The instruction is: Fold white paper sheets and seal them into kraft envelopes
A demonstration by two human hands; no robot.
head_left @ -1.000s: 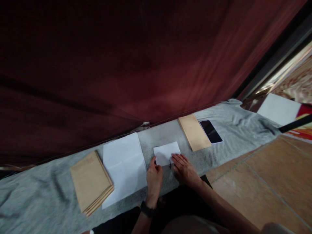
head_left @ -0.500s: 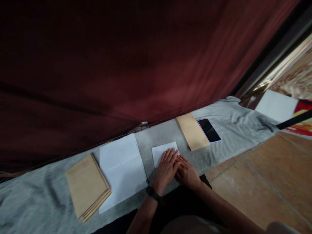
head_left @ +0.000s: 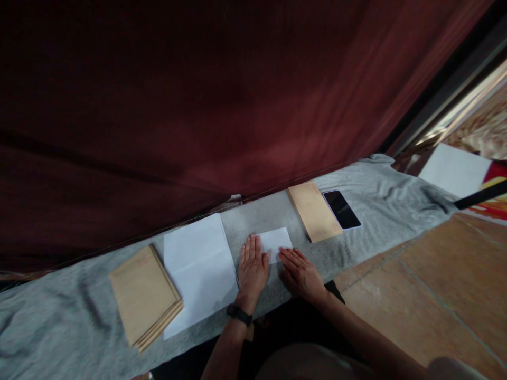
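A small folded sheet of white paper (head_left: 276, 241) lies on the grey cloth (head_left: 259, 215) in front of me. My left hand (head_left: 253, 266) rests flat over its left edge, fingers stretched out and pointing away from me. My right hand (head_left: 301, 272) lies on its near right corner with the fingers extended. Neither hand grips anything. To the left of my left hand is a stack of larger white sheets (head_left: 200, 269) with a crease across the middle. Beyond my right hand lies a brown envelope (head_left: 315, 211).
A stack of brown envelopes (head_left: 144, 298) overlaps the white sheets at the left. A phone (head_left: 343, 210) with a dark screen lies beside the right envelope. Dark red fabric (head_left: 237, 105) hangs along the far edge. Tiled floor (head_left: 443, 274) shows at the right.
My left hand has moved left, from the paper's middle to its left edge. My right hand stays near the right corner. The hands, earlier touching, are now apart, baring the paper's middle.
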